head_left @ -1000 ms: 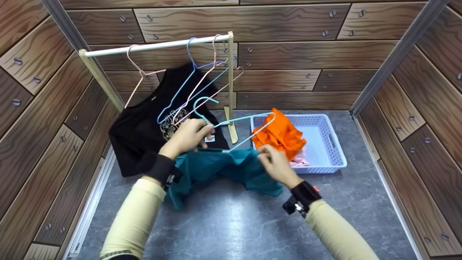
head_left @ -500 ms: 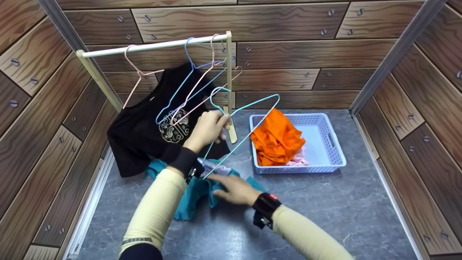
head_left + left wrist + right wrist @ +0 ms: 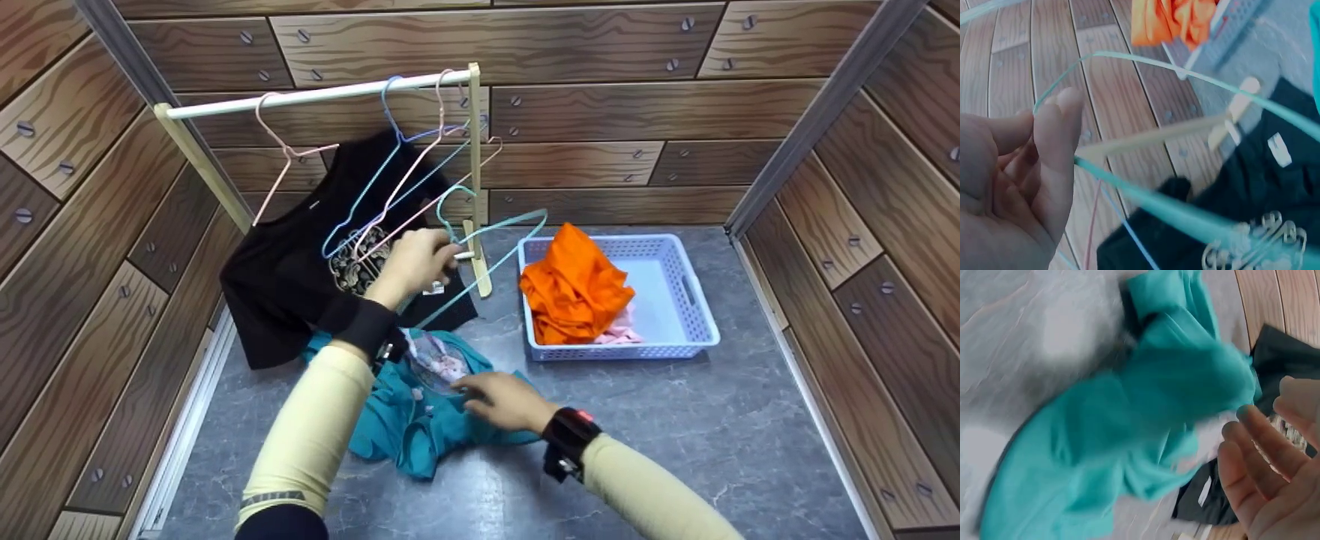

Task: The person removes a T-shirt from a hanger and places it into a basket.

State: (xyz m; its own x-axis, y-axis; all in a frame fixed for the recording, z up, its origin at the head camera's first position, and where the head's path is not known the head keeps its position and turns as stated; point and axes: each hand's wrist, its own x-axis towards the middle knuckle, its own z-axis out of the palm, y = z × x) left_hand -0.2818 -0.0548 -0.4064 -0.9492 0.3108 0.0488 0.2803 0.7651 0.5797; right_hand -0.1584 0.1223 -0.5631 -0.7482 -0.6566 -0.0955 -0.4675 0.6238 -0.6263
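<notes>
A thin teal clothes hanger [image 3: 480,279] is pinched between thumb and fingers of my left hand [image 3: 418,264], held above the black shirt [image 3: 274,300]. In the left wrist view its bars [image 3: 1157,203] run out from the fingertips, with no garment on the part that shows. Crumpled on the floor lies a teal shirt [image 3: 431,439], its patterned front partly visible. Over the shirt's right side, my right hand [image 3: 506,401] has loosely bent fingers and grips nothing. The right wrist view shows those fingers [image 3: 1266,439] apart from the teal cloth [image 3: 1089,439].
A small rack [image 3: 315,95] stands behind, with several pink and blue hangers [image 3: 362,196] on it. To the right is a light blue basket [image 3: 694,300] holding an orange garment [image 3: 574,292] and a pink cloth [image 3: 621,331]. Wood-patterned walls enclose the floor.
The hanger has come away from the teal shirt, which has dropped and spread on the floor. My left hand has moved with the hanger; my right hand has let go of the shirt.
</notes>
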